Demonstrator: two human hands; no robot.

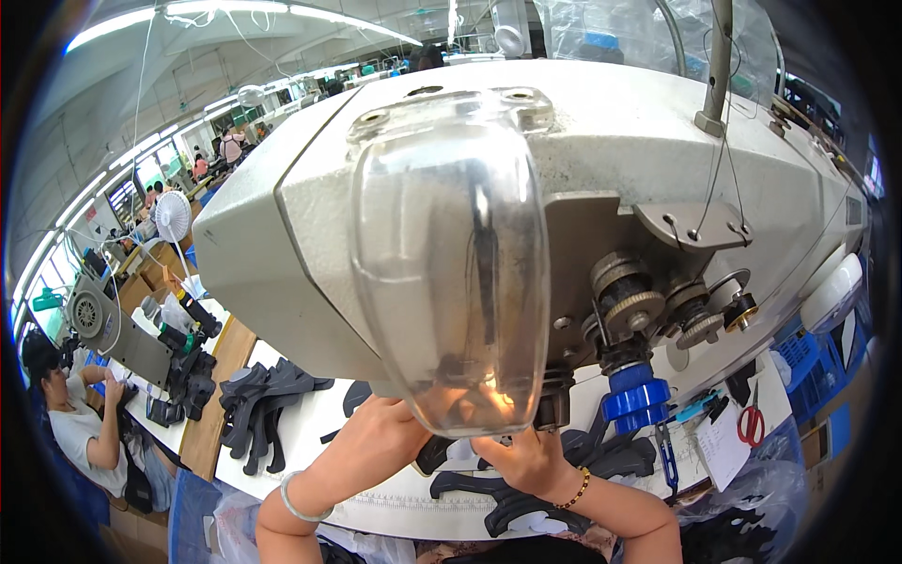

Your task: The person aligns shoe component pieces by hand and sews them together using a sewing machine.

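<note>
A white industrial sewing machine [601,122] fills the middle, with a clear plastic guard [451,263] over its needle area. Beneath the guard, my left hand [381,434] reaches in from the left, its fingers hidden behind the plastic. Opposite it is my right hand [526,461], thumb pointing toward the left hand and fingers bent; what they grip is hidden. Between the hands a bit of a dark, strap-like piece [432,455] shows. Several similar black pieces [512,493] lie under and beside my right wrist.
More black pieces [263,404] are heaped on the white table left of my forearm. Right of the machine's blue knob [636,399] lie red-handled scissors [751,425] on a paper sheet [722,449]. A co-worker [89,423] sits at another machine on the far left.
</note>
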